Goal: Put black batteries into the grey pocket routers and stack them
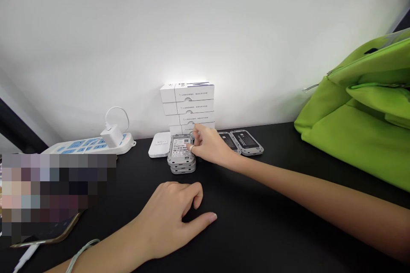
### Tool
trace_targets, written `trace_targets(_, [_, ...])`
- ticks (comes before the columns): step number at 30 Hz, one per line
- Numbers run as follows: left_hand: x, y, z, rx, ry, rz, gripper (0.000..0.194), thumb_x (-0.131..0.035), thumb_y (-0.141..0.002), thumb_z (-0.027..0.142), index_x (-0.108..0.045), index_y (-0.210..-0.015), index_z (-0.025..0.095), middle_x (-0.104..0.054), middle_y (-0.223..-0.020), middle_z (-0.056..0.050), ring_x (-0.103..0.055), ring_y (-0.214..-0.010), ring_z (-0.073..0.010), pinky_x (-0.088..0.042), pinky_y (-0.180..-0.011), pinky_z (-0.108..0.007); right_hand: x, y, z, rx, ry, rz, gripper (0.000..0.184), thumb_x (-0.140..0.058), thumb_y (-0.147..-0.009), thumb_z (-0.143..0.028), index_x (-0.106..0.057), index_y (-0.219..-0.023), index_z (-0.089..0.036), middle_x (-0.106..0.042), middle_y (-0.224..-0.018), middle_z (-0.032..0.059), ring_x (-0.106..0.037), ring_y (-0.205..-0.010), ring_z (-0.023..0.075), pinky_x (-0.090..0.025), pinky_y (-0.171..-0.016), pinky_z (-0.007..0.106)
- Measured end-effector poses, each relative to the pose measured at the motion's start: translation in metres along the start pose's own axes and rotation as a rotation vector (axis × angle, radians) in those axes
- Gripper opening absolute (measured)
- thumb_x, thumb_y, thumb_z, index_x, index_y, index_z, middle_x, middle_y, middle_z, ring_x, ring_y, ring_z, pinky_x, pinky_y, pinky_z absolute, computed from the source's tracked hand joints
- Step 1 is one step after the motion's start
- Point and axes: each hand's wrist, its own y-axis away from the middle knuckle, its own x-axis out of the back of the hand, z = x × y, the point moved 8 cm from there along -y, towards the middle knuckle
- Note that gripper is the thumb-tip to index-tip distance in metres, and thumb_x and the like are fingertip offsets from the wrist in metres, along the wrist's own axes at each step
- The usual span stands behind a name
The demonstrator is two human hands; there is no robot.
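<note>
My right hand [209,145] reaches to a short stack of grey, rounded, open-backed electronic devices. Its fingers are pinched at the right edge of the top device [179,153], the thumb lying over a white printed label with a square code. A ring shows on one finger. Below the stack, my left hand [174,213] rests on the black table with nothing in it, its fingers bent and its thumb stretched out to the right. Partly behind my right hand lie more grey devices with black batteries, the rightmost device [246,142] in full view.
Several white boxes [188,108] are stacked against the wall, with thin white covers [159,145] piled beside them. A power strip [126,147] holds a white charger [111,136]. A phone [60,232] with a cable lies left. A green bag [352,123] stands right.
</note>
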Motion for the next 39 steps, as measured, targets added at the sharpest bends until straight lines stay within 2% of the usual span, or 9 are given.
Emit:
trace_targets(3, [0.000,0.000,0.000,-0.019,0.007,0.019,0.032,-0.058,-0.086,0.047,-0.046,-0.073,0.021,-0.043,-0.054,0.007,-0.046,-0.051,-0.0127,-0.027,-0.053,-0.026,0.012,0.013,0.002,-0.005,-0.029,-0.006,0.032,-0.063,-0.072,-0.024,-0.031,-0.075,-0.027,-0.051,-0.055,-0.0098,-0.050,-0.052,0.0131,-0.038,-0.050,0.026])
trace_targets(8, [0.002,0.000,0.004,-0.061,0.018,0.050,0.035,-0.057,-0.087,0.050,-0.046,-0.071,0.020,-0.043,-0.053,0.007,-0.045,-0.050,-0.0123,-0.027,-0.051,-0.026,0.041,0.072,0.006,-0.051,-0.070,-0.003,0.032,-0.062,-0.076,-0.023,-0.031,-0.075,-0.027,-0.049,-0.057,-0.0100,-0.047,-0.051,0.0116,-0.039,-0.049,0.025])
trace_targets(15, [0.001,0.000,0.006,-0.027,-0.017,0.023,0.042,-0.063,-0.080,0.056,-0.043,-0.071,0.021,-0.043,-0.054,0.007,-0.043,-0.050,-0.0126,-0.025,-0.052,-0.026,0.032,0.116,0.019,-0.170,-0.008,-0.070,0.031,-0.060,-0.078,-0.022,-0.030,-0.073,-0.027,-0.044,-0.055,-0.0100,-0.042,-0.048,0.0104,-0.033,-0.046,0.024])
trace_targets(19, [0.000,0.002,0.008,-0.066,-0.027,0.037,0.037,-0.062,-0.081,0.051,-0.043,-0.073,0.021,-0.044,-0.056,0.007,-0.044,-0.051,-0.0124,-0.026,-0.053,-0.026,0.024,0.114,0.020,-0.185,-0.003,-0.171,0.034,-0.063,-0.080,-0.028,-0.030,-0.075,-0.027,-0.039,-0.048,-0.0128,-0.036,-0.044,0.0099,-0.029,-0.045,0.024])
trace_targets(22, [0.001,0.003,0.008,-0.079,-0.030,0.039,0.035,-0.062,-0.081,0.051,-0.043,-0.074,0.021,-0.044,-0.056,0.007,-0.045,-0.051,-0.0128,-0.025,-0.053,-0.026,0.034,0.101,0.016,-0.114,0.078,-0.127,0.034,-0.063,-0.083,-0.040,-0.032,-0.078,-0.027,-0.042,-0.051,-0.0113,-0.039,-0.046,0.0117,-0.032,-0.046,0.026])
trace_targets(26, [0.002,0.003,0.007,-0.072,-0.035,0.036,0.036,-0.061,-0.081,0.052,-0.043,-0.074,0.021,-0.044,-0.056,0.007,-0.044,-0.051,-0.0132,-0.024,-0.053,-0.027,0.049,0.068,0.001,0.099,0.305,-0.044,0.027,-0.062,-0.084,-0.042,-0.041,-0.084,-0.025,-0.059,-0.081,0.0000,-0.055,-0.068,0.0171,-0.043,-0.062,0.031])
trace_targets(29, [0.001,0.003,0.007,-0.068,-0.038,0.029,0.037,-0.061,-0.081,0.053,-0.043,-0.074,0.021,-0.044,-0.056,0.007,-0.045,-0.051,-0.0133,-0.024,-0.053,-0.027,0.038,0.043,0.005,0.093,0.318,-0.215,0.037,-0.064,-0.082,-0.048,-0.046,-0.104,-0.023,-0.058,-0.115,0.0087,-0.057,-0.101,0.0253,-0.046,-0.085,0.039])
trace_targets(32, [0.001,0.003,0.006,-0.059,-0.038,0.027,0.037,-0.060,-0.082,0.054,-0.044,-0.074,0.021,-0.044,-0.056,0.007,-0.045,-0.051,-0.0131,-0.024,-0.053,-0.026,0.026,0.027,0.012,0.059,0.296,-0.340,0.049,-0.070,-0.076,-0.048,-0.047,-0.110,-0.021,-0.056,-0.120,0.0122,-0.054,-0.111,0.0292,-0.045,-0.093,0.043])
trace_targets(39, [-0.001,0.004,0.004,-0.058,-0.031,0.053,0.039,-0.060,-0.081,0.055,-0.044,-0.074,0.021,-0.045,-0.057,0.007,-0.044,-0.052,-0.0131,-0.024,-0.055,-0.026,0.036,0.028,0.010,0.064,0.253,-0.162,0.057,-0.081,-0.063,-0.042,-0.042,-0.100,-0.023,-0.057,-0.111,0.0090,-0.057,-0.107,0.0291,-0.047,-0.090,0.044])
